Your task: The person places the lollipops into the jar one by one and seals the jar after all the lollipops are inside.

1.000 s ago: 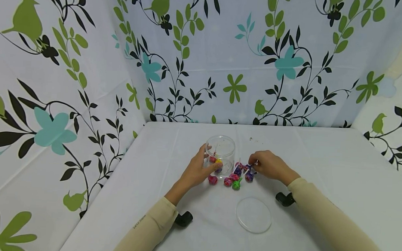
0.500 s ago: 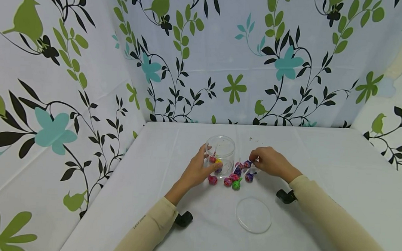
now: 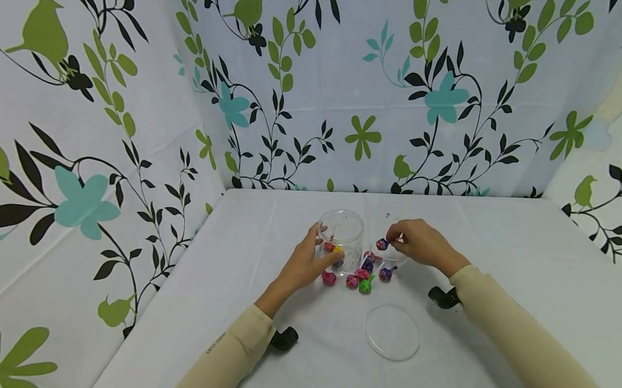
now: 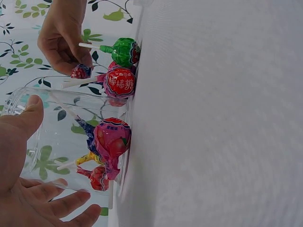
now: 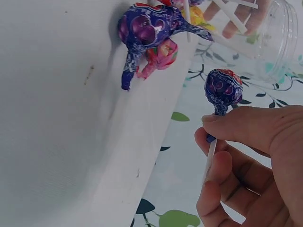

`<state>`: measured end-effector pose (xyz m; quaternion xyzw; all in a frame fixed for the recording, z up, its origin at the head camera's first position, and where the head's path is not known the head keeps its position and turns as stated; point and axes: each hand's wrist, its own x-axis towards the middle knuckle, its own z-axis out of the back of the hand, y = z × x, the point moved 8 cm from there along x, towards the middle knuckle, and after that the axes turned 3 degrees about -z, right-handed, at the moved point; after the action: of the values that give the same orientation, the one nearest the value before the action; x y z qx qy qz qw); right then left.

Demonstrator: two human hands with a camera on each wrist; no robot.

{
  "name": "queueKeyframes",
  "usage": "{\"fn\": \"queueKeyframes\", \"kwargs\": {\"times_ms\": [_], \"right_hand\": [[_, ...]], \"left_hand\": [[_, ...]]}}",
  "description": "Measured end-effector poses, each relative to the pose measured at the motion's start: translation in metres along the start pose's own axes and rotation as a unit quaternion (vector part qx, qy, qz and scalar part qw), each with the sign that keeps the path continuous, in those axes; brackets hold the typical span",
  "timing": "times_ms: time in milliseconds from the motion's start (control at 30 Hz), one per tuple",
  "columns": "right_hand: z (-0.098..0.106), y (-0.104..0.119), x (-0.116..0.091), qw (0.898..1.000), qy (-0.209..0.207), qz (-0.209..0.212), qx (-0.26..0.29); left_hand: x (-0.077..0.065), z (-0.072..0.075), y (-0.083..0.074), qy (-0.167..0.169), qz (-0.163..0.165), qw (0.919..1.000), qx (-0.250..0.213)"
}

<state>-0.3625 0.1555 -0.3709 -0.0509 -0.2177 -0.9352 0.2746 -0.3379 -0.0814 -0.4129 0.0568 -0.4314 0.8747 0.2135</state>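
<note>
A clear plastic jar (image 3: 353,239) stands upright on the white table, its top uncovered. My left hand (image 3: 301,264) holds it from the left, thumb on the near side and fingers behind. A few lollipops, one with a yellow wrapper (image 3: 337,249), lie inside. My right hand (image 3: 420,243) pinches a purple-wrapped lollipop (image 5: 224,88) between thumb and fingers, candy end up, raised to the right of the jar. Loose lollipops lie around the jar's base, including a green one (image 4: 122,52), a pink one (image 3: 329,279) and another purple one (image 3: 385,274).
A round clear lid (image 3: 392,332) lies flat on the table (image 3: 497,237), nearer than the jar. Dark wrist cameras (image 3: 285,339) hang under both sleeves. Patterned curtains (image 3: 315,101) enclose the table at the back and sides.
My right hand has picked the purple lollipop out of the pile and lifted it up, away from the others. The left hand and the jar have stayed in place.
</note>
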Motion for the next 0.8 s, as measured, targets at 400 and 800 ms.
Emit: {"fn": "queueKeyframes", "kwargs": {"times_ms": [400,800], "right_hand": [[0.013,0.004,0.005,1.0,-0.015,-0.001,-0.005],[0.033,0.022,0.012,0.999,-0.036,0.002,0.009]], "left_hand": [[0.0,0.0,0.0,-0.002,-0.001,1.0,0.003],[0.001,0.0,-0.001,0.0,-0.005,1.0,-0.003]]}}
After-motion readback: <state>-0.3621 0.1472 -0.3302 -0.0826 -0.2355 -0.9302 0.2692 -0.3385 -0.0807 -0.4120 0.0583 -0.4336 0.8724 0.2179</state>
